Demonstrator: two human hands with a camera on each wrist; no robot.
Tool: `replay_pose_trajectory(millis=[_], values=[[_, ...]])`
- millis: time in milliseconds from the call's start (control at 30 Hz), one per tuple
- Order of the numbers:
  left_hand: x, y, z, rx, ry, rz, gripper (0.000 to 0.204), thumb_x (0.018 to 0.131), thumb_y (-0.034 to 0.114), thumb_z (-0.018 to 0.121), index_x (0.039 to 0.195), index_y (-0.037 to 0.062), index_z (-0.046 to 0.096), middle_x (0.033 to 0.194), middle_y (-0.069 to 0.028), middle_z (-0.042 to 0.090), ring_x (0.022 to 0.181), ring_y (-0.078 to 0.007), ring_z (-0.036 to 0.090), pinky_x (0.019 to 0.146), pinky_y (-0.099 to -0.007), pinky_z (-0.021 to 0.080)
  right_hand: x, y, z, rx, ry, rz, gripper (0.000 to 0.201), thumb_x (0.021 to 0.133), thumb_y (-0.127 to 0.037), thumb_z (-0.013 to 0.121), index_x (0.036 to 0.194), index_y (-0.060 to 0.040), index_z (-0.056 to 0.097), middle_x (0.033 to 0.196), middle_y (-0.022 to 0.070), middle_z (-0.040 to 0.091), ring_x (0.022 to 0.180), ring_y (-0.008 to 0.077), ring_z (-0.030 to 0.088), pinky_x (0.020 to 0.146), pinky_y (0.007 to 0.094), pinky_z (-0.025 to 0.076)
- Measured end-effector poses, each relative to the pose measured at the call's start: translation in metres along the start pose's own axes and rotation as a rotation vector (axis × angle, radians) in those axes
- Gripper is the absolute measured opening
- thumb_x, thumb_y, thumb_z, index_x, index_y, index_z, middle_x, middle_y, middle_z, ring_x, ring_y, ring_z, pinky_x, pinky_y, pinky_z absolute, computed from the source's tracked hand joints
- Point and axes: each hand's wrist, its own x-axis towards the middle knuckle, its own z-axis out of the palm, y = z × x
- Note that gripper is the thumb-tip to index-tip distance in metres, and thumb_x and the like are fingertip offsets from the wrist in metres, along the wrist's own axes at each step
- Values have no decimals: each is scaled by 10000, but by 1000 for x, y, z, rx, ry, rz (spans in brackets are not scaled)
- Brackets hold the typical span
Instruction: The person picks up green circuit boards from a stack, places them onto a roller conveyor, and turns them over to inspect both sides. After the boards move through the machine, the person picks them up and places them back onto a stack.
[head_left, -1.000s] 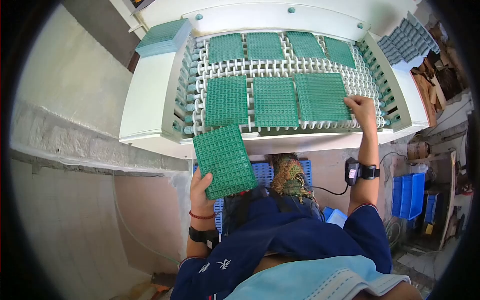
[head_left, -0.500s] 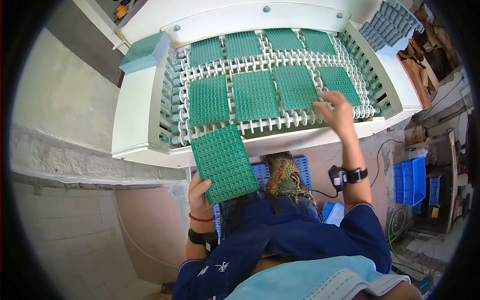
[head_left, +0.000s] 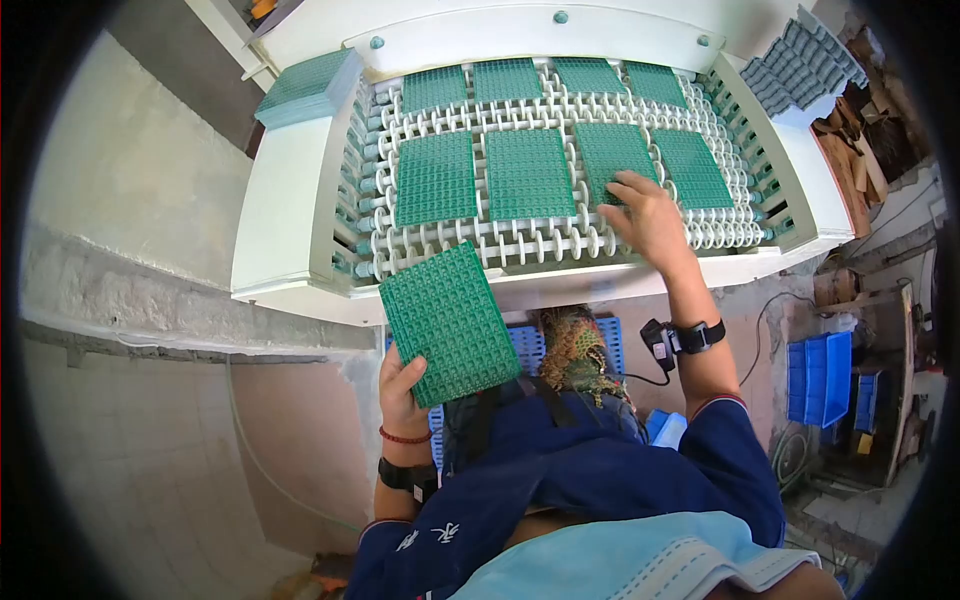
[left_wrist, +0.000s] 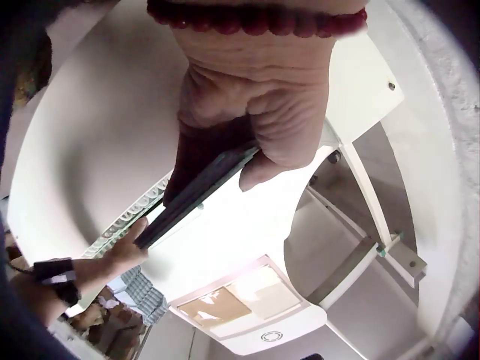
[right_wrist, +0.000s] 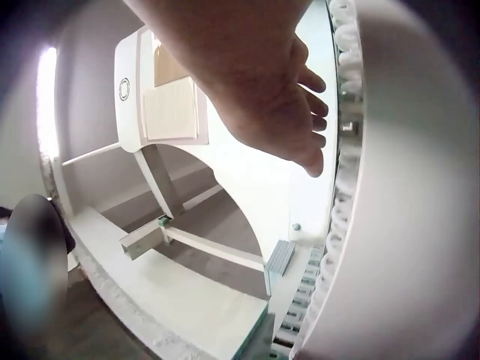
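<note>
My left hand (head_left: 402,390) holds a green gridded tile (head_left: 450,325) by its lower left corner, thumb on the face, tilted before the machine's front edge. In the left wrist view the tile (left_wrist: 196,193) shows edge-on, as a thin dark slab between thumb and fingers. My right hand (head_left: 650,225) hovers at the near edge of the third green tile (head_left: 610,145) in the front row, fingers loosely spread. That row also has two tiles to its left and one tile (head_left: 692,170) at the right end. In the right wrist view the right hand's fingers (right_wrist: 315,124) stand apart, holding nothing.
White ringed rollers (head_left: 520,245) form the bed, with a back row of green tiles (head_left: 507,80). A tile stack (head_left: 312,85) sits on the left ledge; grey ridged pieces (head_left: 803,68) stand at the right. Blue bins (head_left: 820,378) are at the lower right.
The front row's wide right-hand patch of green has become two separate tiles. My right hand has let go and moved left to the third tile. The left hand keeps its tile nearly still.
</note>
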Motion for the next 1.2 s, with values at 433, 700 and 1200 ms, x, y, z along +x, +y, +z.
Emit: replay_pose_trajectory(millis=[433, 700, 1200], values=[[4, -6, 1, 26, -28, -4, 505, 824, 120, 641, 1242, -64, 426, 1169, -164, 563, 1012, -236, 589, 871, -356, 485, 37, -62, 39, 50, -42, -135, 189, 744, -162, 661, 894, -46, 655, 969, 108, 638, 915, 285, 600, 839, 393, 453], [11, -6, -1, 79, 55, 24, 442, 834, 121, 624, 1204, -63, 469, 1136, -163, 585, 979, -230, 607, 846, -359, 503, -17, -98, 11, 810, -339, 245, 239, 808, -223, 694, 894, -2, 661, 806, 116, 665, 715, 180, 642, 608, 315, 514], [4, 13, -10, -22, 23, 2, 602, 792, 262, 562, 1233, -121, 415, 1145, -203, 567, 1001, -258, 591, 869, -350, 481, -44, -73, 8, 1266, -243, 806, 160, 849, -155, 655, 837, 4, 638, 630, 25, 581, 467, 87, 557, 393, 198, 469]])
